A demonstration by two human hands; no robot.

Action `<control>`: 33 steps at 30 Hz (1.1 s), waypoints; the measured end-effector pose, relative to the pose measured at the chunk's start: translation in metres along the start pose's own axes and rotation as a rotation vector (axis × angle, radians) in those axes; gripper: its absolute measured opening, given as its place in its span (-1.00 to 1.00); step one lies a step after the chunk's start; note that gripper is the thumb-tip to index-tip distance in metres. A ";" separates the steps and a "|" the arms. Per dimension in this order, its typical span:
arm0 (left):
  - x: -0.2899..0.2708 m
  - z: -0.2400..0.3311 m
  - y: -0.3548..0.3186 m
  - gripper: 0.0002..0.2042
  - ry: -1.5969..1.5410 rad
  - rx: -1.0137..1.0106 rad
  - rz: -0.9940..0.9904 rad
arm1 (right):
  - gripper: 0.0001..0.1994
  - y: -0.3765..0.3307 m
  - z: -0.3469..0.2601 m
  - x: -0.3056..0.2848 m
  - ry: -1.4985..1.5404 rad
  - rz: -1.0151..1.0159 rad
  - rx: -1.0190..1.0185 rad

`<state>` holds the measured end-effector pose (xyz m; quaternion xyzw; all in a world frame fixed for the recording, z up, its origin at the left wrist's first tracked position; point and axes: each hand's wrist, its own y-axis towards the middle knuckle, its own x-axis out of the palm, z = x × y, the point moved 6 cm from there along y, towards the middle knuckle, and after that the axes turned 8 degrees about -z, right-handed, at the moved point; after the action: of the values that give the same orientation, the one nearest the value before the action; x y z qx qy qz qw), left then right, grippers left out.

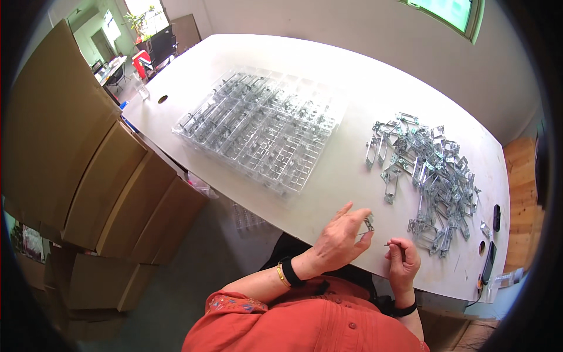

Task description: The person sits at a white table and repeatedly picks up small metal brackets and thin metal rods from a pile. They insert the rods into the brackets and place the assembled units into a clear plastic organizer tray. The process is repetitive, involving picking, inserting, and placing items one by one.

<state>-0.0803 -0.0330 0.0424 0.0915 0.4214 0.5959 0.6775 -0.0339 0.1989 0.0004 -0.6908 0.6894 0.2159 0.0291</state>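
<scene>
My left hand (342,239) is over the table's near edge, pinching a small metal bracket (369,222) between thumb and fingers. Close by on the right, my right hand (403,261) is closed, and a thin dark rod-like piece (387,244) sticks out from its fingertips toward the left hand. The two hands are apart. Beyond them on the right lies a loose heap of silvery metal brackets (437,170). To the left stands a clear plastic tray (281,189), its compartments filled with similar metal parts.
The white table (328,193) curves across the view. A dark phone-like object (488,263) and a small black object (497,217) lie at its right edge, near a round cable hole (482,248). Large cardboard boxes (111,176) are stacked to the left. A wall is behind.
</scene>
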 end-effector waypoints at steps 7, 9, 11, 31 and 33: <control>-0.036 -0.003 -0.016 -0.45 0.042 -0.031 0.033 | -0.90 0.002 -0.005 0.002 -0.039 -0.011 -0.029; -0.045 -0.001 -0.023 -0.49 0.062 -0.042 0.032 | -0.90 0.001 -0.005 0.003 -0.034 -0.012 -0.032; -0.053 0.000 -0.029 -0.51 0.070 -0.090 0.020 | -0.90 0.002 -0.006 0.003 -0.023 -0.016 -0.028; -0.050 -0.020 -0.026 -0.78 0.313 -0.209 -0.106 | -0.88 0.005 -0.014 0.002 -0.030 -0.011 -0.058; -0.048 -0.021 -0.017 -0.79 0.333 -0.174 -0.129 | -0.88 0.007 -0.014 0.002 -0.041 -0.014 -0.062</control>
<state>-0.0796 -0.0883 0.0410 -0.0943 0.4794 0.5925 0.6405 -0.0376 0.1921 0.0141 -0.6916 0.6768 0.2512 0.0235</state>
